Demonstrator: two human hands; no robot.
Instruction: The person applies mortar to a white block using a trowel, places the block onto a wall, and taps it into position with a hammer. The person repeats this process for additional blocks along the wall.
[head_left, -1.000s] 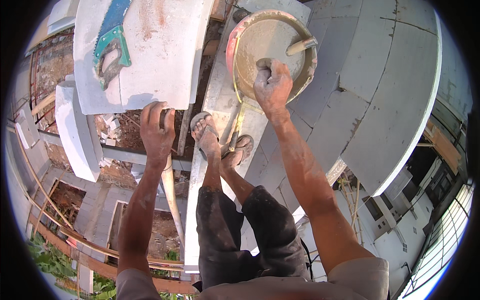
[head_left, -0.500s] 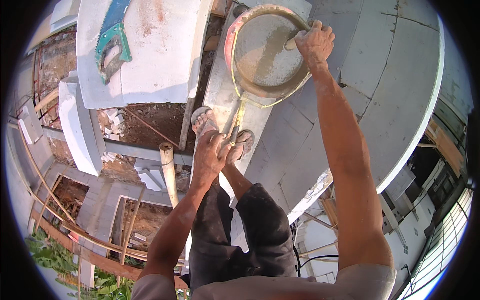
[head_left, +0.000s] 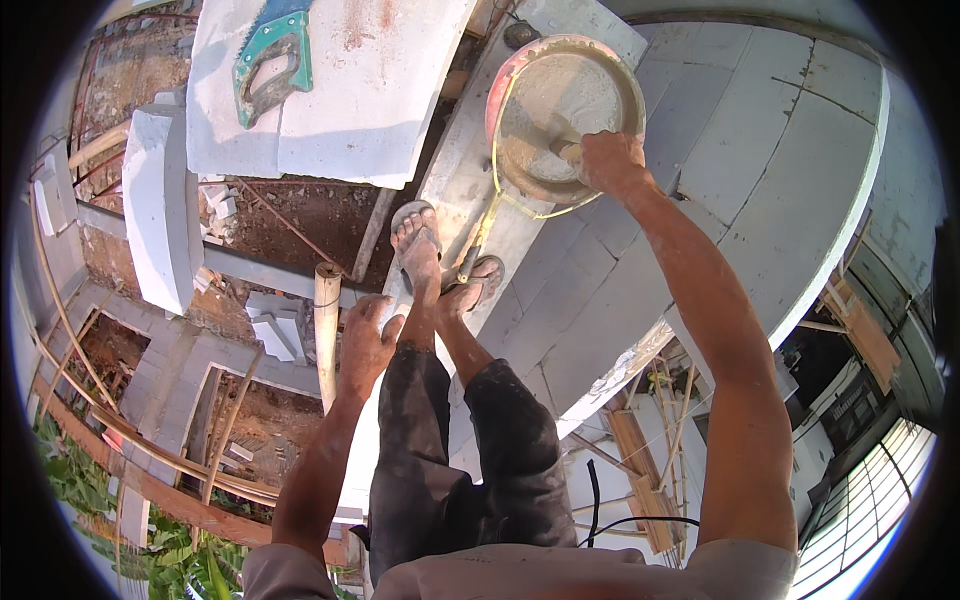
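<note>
My right hand [head_left: 612, 163] is closed around the short, thick handle of a trowel [head_left: 566, 148], whose blade is down in wet grey mortar [head_left: 580, 88]. The mortar lies in a round, reddish bucket [head_left: 497, 100] with a yellow band hanging around it. My left hand [head_left: 368, 345] is empty, its thumb apart from its bent fingers, beside an upright bamboo pole [head_left: 327, 330]. Between my sandalled feet on the narrow ledge lies a slim tool [head_left: 468, 262] with a dark grip.
A green-handled handsaw [head_left: 275, 65] rests on a large white block [head_left: 350, 110] at upper left. Grey block paving [head_left: 720, 150] spreads to the right, ending at a drop-off. Left of the ledge are openings with rubble, a white block [head_left: 160, 210] and bamboo rails [head_left: 180, 460].
My left hand has drawn back left from near my feet toward the bamboo pole. My right hand has moved the trowel from the bucket's right side toward its near middle. The view has shifted.
</note>
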